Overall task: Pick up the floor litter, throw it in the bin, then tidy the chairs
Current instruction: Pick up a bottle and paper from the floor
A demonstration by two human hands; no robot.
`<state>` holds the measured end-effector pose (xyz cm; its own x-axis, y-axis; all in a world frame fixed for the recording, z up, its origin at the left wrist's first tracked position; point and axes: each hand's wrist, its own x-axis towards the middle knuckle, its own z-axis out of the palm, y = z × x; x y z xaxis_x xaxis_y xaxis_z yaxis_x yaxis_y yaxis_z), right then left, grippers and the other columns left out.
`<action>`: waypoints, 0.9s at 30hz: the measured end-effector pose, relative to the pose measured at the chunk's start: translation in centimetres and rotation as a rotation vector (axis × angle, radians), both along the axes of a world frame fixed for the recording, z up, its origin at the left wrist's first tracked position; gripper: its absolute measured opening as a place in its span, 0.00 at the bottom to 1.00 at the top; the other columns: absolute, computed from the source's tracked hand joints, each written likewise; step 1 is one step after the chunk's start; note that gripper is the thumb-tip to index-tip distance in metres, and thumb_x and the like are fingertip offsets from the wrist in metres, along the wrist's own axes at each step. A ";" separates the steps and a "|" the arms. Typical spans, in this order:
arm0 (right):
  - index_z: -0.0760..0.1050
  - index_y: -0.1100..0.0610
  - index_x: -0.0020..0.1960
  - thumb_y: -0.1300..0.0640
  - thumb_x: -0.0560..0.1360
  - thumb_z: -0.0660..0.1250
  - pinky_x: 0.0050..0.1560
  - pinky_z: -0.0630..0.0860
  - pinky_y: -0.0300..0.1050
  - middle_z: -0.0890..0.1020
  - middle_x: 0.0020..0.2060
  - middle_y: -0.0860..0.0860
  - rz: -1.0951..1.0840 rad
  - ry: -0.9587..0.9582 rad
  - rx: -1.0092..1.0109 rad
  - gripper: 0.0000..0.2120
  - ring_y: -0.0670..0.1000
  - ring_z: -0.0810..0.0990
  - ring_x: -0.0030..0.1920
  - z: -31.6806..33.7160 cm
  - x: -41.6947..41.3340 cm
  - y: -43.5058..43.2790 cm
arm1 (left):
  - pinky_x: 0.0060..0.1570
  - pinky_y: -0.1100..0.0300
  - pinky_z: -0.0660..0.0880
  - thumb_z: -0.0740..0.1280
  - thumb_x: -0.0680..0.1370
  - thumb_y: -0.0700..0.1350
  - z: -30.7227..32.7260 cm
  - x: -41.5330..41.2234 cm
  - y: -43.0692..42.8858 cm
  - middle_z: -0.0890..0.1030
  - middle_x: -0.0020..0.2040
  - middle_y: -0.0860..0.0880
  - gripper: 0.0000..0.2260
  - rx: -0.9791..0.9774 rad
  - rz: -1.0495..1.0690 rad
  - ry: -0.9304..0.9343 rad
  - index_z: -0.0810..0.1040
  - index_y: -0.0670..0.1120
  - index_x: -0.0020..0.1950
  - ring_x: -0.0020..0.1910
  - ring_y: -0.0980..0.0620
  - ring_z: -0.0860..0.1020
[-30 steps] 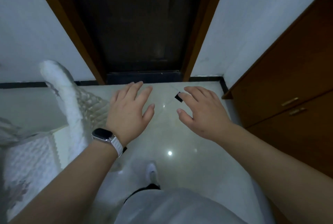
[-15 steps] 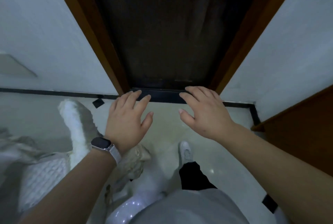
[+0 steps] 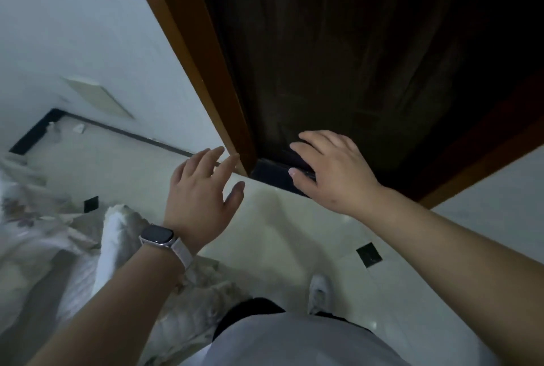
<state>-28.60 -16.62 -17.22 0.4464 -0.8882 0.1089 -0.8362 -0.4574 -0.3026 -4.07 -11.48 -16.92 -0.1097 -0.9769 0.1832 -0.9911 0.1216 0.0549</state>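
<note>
Left hand and right hand hung empty, fingers loosely spread, above the floor by the dark doorway, while 2 pale litter scraps lay in the floor's far-left corner against the skirting; judged light, soft paper, best pinched at a raised fold.

view: swung left, tilted | white scraps: newly in sight, far corner | right hand: now over dark threshold

wrist: smartwatch — dark face, pale band | top: light grey | trousers: black | shoe: white
</note>
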 end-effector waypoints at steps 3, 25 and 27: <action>0.69 0.52 0.72 0.39 0.79 0.50 0.72 0.61 0.55 0.70 0.71 0.51 0.060 0.033 -0.005 0.29 0.54 0.64 0.72 0.9 0.9 -2.3 | 0.66 0.40 0.67 0.57 0.79 0.58 0.2 0.8 -0.4 0.75 0.70 0.45 0.23 0.012 0.040 -0.021 0.72 0.50 0.71 0.70 0.39 0.71; 0.71 0.53 0.70 0.40 0.79 0.52 0.70 0.62 0.54 0.72 0.69 0.52 0.503 0.159 -0.079 0.27 0.55 0.67 0.70 1.2 24.9 -20.3 | 0.62 0.41 0.69 0.58 0.77 0.58 -3.3 22.5 -8.8 0.76 0.67 0.42 0.24 -0.054 0.526 0.113 0.75 0.48 0.69 0.67 0.39 0.72; 0.72 0.54 0.69 0.40 0.78 0.53 0.69 0.64 0.55 0.73 0.68 0.53 0.529 0.143 -0.106 0.27 0.55 0.68 0.69 1.4 27.8 -21.7 | 0.62 0.41 0.69 0.57 0.76 0.58 -3.4 24.7 -9.3 0.76 0.67 0.43 0.25 -0.051 0.563 0.126 0.75 0.49 0.69 0.67 0.39 0.72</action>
<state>-0.82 -38.30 -15.77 0.8452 -0.5266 0.0908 -0.5138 -0.8476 -0.1328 20.67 -20.76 -20.27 0.4498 -0.8683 0.2093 -0.8902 -0.4167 0.1843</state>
